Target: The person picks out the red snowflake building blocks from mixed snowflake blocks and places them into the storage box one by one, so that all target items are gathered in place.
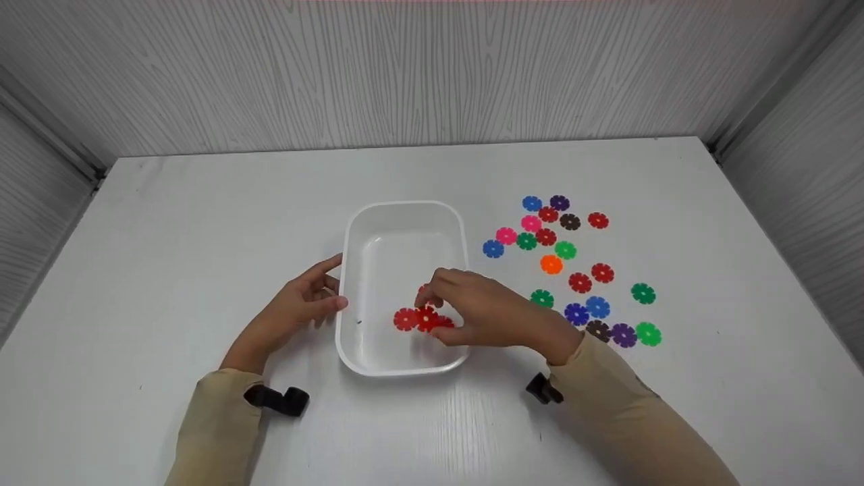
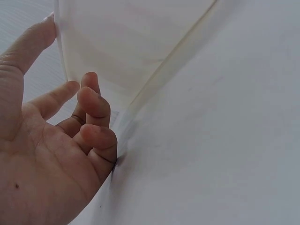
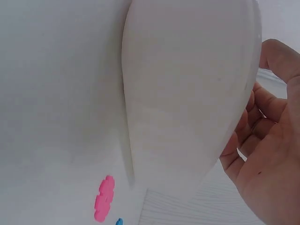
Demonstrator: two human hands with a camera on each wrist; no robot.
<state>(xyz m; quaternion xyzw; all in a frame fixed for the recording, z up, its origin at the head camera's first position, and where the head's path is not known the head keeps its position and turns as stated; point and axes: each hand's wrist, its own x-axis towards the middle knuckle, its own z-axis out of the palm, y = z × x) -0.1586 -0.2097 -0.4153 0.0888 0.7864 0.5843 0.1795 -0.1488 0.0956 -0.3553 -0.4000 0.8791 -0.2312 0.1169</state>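
While the spread left hand (image 1: 300, 297) is touching the tub (image 1: 398, 253) at nine o'clock, the right hand (image 1: 482, 305) (pinching? can't tell) should be handling red discs (image 1: 406, 319) gently.

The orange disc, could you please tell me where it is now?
In the head view, the orange disc lies on the table right of the white tub, just below a light green disc.

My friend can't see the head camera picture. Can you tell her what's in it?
A person's right hand reaches into a white tub, over red discs; whether it holds one is unclear. The left hand touches the tub's left rim. More discs in many colours lie on the white table, right of the tub.
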